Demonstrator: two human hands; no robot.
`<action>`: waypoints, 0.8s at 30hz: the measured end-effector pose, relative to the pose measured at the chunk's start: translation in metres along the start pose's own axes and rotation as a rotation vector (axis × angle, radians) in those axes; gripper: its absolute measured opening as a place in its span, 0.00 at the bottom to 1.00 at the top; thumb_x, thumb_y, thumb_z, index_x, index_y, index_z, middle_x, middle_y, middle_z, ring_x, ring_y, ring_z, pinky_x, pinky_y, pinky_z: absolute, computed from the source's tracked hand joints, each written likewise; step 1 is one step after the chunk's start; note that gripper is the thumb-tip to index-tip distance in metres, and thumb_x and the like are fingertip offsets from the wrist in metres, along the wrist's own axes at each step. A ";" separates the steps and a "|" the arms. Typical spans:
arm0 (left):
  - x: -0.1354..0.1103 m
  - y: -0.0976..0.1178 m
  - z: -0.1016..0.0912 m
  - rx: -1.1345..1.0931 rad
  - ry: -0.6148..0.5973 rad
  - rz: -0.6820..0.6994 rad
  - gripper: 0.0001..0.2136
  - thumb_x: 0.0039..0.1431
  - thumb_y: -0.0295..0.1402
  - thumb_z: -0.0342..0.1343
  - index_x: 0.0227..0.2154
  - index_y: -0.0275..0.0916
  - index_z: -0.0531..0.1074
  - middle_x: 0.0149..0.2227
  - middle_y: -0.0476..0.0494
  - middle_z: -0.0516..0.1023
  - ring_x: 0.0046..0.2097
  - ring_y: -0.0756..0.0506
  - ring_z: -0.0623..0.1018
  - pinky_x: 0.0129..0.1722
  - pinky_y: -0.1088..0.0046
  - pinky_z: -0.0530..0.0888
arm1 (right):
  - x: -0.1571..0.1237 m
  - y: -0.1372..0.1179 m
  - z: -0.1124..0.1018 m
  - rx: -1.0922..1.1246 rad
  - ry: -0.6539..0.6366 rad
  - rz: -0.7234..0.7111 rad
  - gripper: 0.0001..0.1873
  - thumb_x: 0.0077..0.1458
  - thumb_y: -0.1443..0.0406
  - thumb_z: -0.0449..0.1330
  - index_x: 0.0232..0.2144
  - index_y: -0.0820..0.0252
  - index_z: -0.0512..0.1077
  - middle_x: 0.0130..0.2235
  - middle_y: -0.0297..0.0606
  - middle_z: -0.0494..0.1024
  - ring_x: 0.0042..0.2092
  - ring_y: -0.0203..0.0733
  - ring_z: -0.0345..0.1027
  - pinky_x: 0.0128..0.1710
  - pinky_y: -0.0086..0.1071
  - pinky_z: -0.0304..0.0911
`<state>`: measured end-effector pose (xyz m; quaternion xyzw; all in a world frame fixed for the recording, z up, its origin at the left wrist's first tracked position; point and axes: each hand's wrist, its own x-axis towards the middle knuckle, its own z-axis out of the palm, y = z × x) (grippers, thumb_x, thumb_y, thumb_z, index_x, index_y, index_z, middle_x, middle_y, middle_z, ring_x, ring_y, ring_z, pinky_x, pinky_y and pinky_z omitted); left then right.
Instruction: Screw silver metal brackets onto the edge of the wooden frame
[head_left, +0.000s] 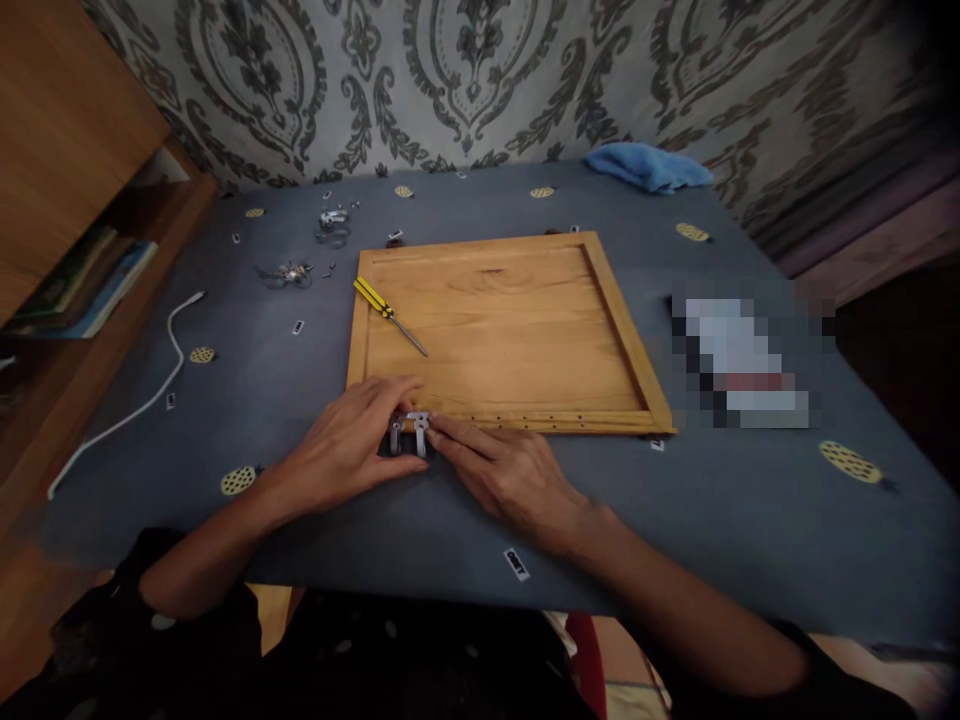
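A small silver metal bracket [420,432] with two curved prongs sits at the near edge of a wooden panel [487,330] with a raised frame. My left hand [349,445] closes around the bracket from the left, with its thumb below and forefinger above. From the right, my right hand [517,475] has its fingers together, their tips pressed at the bracket's right side. Several small dark holes run along the panel's near rail, right of the bracket. A yellow and black screwdriver [388,313] lies on the panel's left part, its shaft pointing toward the near right.
Loose metal fittings [289,274] and more hardware [334,225] with small screws lie left of the panel. A white cable [176,345] runs along the left. A blue cloth [649,167] rests at the back right. A blurred-out object [739,350] lies right of the panel.
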<state>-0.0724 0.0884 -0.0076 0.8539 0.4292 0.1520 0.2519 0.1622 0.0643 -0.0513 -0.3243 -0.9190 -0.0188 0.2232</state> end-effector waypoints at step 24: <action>0.003 -0.001 0.005 -0.088 -0.007 -0.023 0.29 0.56 0.31 0.67 0.57 0.41 0.60 0.46 0.43 0.74 0.50 0.40 0.76 0.52 0.56 0.75 | 0.005 -0.003 0.000 -0.008 0.101 0.001 0.19 0.69 0.72 0.49 0.48 0.64 0.79 0.54 0.38 0.81 0.35 0.41 0.81 0.27 0.36 0.76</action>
